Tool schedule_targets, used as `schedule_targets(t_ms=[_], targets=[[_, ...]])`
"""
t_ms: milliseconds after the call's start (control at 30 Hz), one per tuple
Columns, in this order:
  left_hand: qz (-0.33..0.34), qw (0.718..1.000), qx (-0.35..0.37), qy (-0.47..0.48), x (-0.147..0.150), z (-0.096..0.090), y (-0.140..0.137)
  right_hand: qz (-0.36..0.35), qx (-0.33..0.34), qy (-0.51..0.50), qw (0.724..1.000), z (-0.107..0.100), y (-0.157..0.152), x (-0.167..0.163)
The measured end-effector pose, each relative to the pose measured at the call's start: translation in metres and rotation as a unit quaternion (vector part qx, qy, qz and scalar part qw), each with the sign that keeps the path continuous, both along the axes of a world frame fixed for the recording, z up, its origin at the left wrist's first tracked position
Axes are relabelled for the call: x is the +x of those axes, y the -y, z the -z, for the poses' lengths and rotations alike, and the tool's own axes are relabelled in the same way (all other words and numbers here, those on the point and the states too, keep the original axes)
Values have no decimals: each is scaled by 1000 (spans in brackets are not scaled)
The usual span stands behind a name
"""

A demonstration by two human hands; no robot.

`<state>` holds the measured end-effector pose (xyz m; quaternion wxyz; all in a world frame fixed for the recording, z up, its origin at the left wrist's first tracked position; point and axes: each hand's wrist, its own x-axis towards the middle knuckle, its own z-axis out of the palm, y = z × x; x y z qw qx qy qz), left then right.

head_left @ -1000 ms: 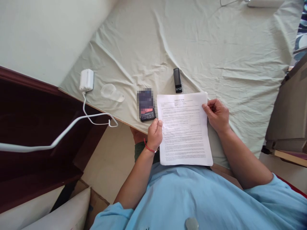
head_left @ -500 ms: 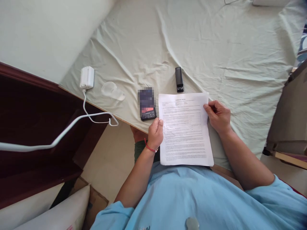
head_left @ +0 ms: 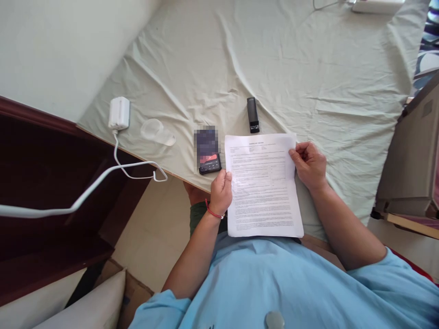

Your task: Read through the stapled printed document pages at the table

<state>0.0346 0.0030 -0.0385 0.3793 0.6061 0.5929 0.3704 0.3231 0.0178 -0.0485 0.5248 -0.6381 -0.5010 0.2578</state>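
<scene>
Between my hands is a stack of printed paper sheets (head_left: 262,187), its text side facing up and its lower edge close to my shirt. My left hand (head_left: 221,192), with a red cord at the wrist, grips the left edge, thumb on top. At the upper right edge, my right hand (head_left: 310,164) pinches the sheets between thumb and curled fingers. Just beyond the top of the paper lies a black stapler (head_left: 253,115). A dark phone (head_left: 210,167), its upper part blurred out, rests on the cloth beside my left hand.
A pale wrinkled cloth (head_left: 308,59) covers the table. To the left are a clear plastic piece (head_left: 157,132) and a white adapter (head_left: 119,113); a white cable (head_left: 85,194) runs off the table's edge. A grey case (head_left: 408,151) stands at the right.
The whole view has shifted slightly, with things appearing a little further left. My hands keep the same hold on the paper sheets.
</scene>
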Motion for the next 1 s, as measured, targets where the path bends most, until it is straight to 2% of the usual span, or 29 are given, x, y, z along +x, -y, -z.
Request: schedule_targets(t_ms=[867,1000], targets=[[11,999,4,-42,2,-7,-4,3,2,2,1000,1,2,-1],[8,999,0,-47,3,-8,-5,24,34,59,997,-7,2,-1]])
